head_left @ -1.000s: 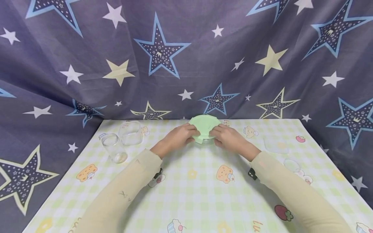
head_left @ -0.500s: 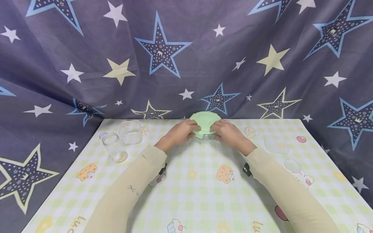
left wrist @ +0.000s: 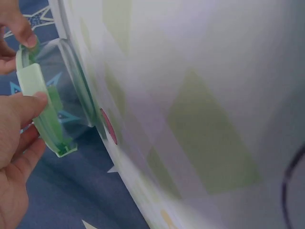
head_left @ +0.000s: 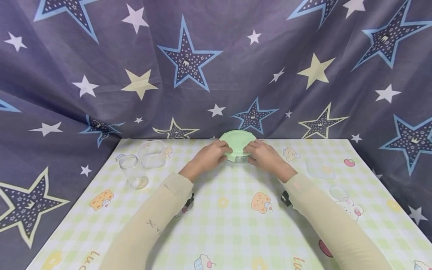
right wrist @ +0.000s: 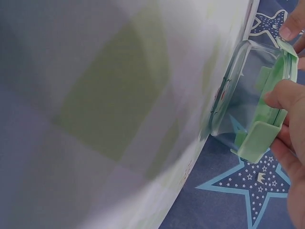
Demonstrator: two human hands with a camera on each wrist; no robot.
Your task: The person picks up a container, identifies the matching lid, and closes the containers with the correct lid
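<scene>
Your left hand (head_left: 212, 153) and your right hand (head_left: 264, 156) are both clamped on the green lid (head_left: 237, 138), one grip on its left edge, the other on its right. Thumbs press the near side of the rim; fingers curl round it. Here's where you have it: centre of the scene, right at the far edge of the bench (head_left: 222, 228), the lid sitting over the mouth of a round glass container (head_left: 241, 160). Look at the right wrist view: a flap (right wrist: 259, 140) of the lid juts outward from the glass wall.

Out to your left, well apart from your hands, a clear cylindrical jar (head_left: 139, 183) stands upright, with a clear squarish container (head_left: 152, 155) just beside it, on the far side. Over on your right lies a see-through squarish piece (head_left: 320, 170), and near it, a little closer to you, a faint round clear piece (head_left: 338, 192). Your pale sleeves (head_left: 145, 225) reach in from the near side, across the checked cloth. Behind it all hangs the dark curtain (head_left: 233, 71), covered in stars.
</scene>
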